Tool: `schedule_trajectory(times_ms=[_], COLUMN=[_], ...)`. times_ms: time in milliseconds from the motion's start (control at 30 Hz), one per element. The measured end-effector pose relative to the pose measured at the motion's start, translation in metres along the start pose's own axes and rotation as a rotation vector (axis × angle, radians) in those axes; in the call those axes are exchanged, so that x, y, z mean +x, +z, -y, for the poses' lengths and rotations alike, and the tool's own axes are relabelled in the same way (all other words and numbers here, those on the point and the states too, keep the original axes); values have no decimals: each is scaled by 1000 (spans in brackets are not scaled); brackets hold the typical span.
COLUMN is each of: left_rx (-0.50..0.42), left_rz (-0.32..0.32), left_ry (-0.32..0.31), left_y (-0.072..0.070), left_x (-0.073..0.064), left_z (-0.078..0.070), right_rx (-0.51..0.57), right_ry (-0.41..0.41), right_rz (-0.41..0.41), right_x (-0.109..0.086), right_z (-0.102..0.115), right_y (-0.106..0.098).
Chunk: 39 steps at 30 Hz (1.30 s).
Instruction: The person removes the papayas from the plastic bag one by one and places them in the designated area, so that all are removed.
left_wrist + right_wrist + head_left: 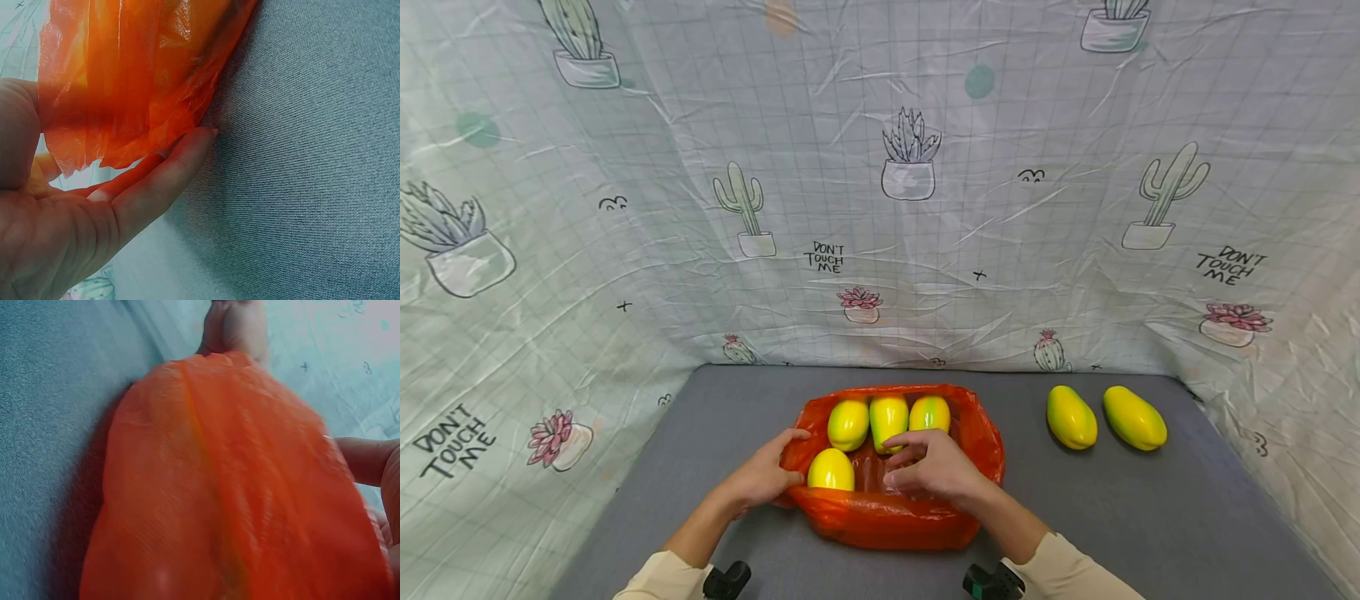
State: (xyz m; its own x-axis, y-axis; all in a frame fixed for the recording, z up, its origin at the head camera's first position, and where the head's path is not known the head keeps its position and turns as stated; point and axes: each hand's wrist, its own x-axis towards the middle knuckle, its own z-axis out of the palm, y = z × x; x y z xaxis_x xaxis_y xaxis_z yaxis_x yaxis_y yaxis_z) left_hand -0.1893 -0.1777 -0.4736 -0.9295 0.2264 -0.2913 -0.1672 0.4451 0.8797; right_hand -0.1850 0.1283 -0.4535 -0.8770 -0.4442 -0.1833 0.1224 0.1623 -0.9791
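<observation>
A red plastic bag (895,525) lies with its mouth open on the grey table. Several yellow-green mangoes are inside, one (831,469) at the near left and others (848,423) along the far side. My left hand (763,473) holds the bag's left edge; in the left wrist view the red film passes between thumb and fingers (165,181). Over the right part of the opening, my right hand (940,468) reaches in with loosely bent fingers and no fruit visible in them. The bag's near wall hides most of that hand in the right wrist view.
Two more mangoes, one (1071,417) beside the other (1135,417), lie on the table (1120,517) right of the bag. A pale sheet (925,233) printed with cacti hangs behind the table and along both sides.
</observation>
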Motion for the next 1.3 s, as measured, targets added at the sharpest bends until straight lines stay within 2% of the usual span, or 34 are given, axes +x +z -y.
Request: schedule_trajectory(times_ms=[300, 600, 733, 1000, 1300], left_rx=[-11, -9, -3, 39, 49], left_rz=[11, 3, -1, -30, -26], left_ry=[-1, 6, 6, -11, -10], left_y=[0, 0, 0, 0, 0], left_x=[-1, 0, 0, -1, -1], left_z=[0, 1, 1, -1, -2], right_rx=[-35, -224, -275, -287, -351], right_ry=[-9, -93, -113, -78, -46], right_rz=[-10, -26, -25, -22, -24], right_x=[15, 26, 30, 39, 45], right_z=[-9, -13, -13, -17, -16], right_y=[18, 36, 42, 55, 65])
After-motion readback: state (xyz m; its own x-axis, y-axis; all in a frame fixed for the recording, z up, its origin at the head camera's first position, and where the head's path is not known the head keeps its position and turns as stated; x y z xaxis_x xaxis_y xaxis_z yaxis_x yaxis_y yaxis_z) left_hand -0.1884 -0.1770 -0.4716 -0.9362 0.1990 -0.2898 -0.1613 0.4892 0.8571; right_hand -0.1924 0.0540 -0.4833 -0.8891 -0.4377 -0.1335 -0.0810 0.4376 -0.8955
